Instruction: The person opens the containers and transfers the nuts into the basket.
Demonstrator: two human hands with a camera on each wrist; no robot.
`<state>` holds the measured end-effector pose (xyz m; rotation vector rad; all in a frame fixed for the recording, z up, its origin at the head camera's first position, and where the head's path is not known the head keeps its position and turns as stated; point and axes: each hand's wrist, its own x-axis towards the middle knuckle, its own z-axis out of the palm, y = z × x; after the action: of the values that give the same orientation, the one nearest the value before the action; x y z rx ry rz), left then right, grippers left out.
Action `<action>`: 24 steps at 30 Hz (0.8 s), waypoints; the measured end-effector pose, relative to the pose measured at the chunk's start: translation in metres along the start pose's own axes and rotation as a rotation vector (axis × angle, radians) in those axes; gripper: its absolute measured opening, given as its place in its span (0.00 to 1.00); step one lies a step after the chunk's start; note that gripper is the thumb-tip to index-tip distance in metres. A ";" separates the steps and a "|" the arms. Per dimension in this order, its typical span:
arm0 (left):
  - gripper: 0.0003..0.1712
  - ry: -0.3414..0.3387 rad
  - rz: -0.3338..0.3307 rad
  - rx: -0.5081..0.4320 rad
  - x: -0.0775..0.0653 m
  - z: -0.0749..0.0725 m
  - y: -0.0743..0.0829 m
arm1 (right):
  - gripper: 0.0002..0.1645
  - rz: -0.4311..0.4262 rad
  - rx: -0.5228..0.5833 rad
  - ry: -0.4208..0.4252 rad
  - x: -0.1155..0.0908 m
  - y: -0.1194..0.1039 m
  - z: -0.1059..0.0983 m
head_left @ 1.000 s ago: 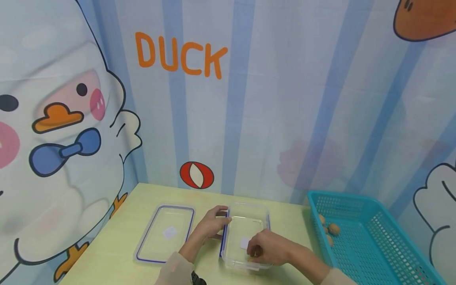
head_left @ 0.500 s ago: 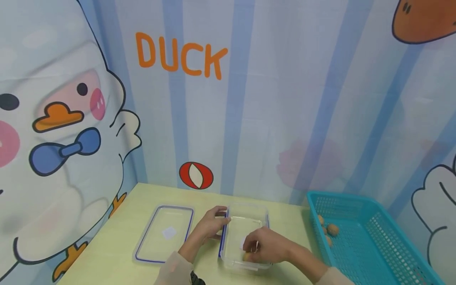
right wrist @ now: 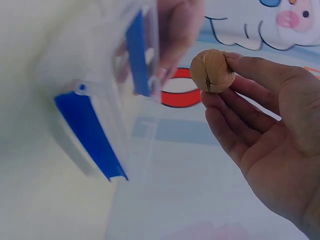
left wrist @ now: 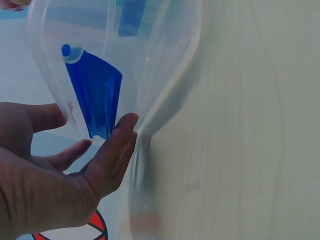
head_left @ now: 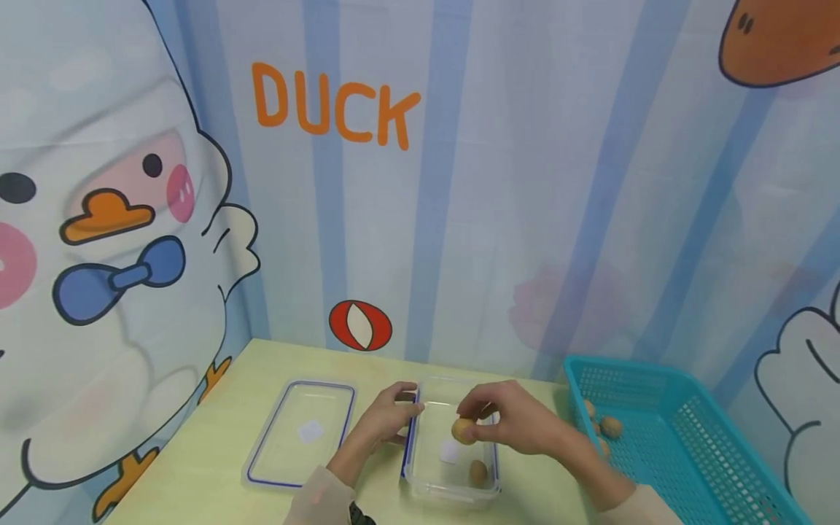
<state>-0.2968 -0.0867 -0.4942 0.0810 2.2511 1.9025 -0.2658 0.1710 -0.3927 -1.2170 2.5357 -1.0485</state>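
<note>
My right hand (head_left: 518,419) pinches a walnut (head_left: 464,430) between thumb and fingers, above the clear plastic food container (head_left: 429,474). The right wrist view shows the walnut (right wrist: 212,71) with its seam, held at the fingertips. A second walnut (head_left: 478,474) lies inside the container near its front right corner. My left hand (head_left: 387,417) holds the container's left side, thumb at the rim and fingers against the outer wall. In the left wrist view those fingers (left wrist: 107,155) lie beside a blue latch (left wrist: 97,92).
A clear lid (head_left: 298,437) with a blue seal lies on the table left of the container. To the right stands a turquoise basket (head_left: 689,437) with several walnuts (head_left: 611,427) at its left side. A printed cloth (head_left: 492,182) hangs behind the table.
My right hand has risen from the container's front end, moving up and away from me with a walnut in its fingers. The other walnut inside is now visible. My left hand stays put.
</note>
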 end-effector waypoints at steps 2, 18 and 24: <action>0.32 0.003 0.002 0.002 0.000 0.000 0.000 | 0.14 -0.005 -0.013 0.039 -0.003 -0.003 -0.010; 0.33 -0.014 0.012 -0.023 -0.002 0.001 0.000 | 0.19 0.197 -0.140 0.338 -0.061 0.006 -0.087; 0.33 -0.014 0.019 -0.016 -0.003 -0.002 -0.001 | 0.22 0.240 -0.265 0.436 -0.079 0.026 -0.104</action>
<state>-0.2942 -0.0890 -0.4947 0.1131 2.2335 1.9227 -0.2711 0.2952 -0.3447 -0.7621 3.1401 -1.0374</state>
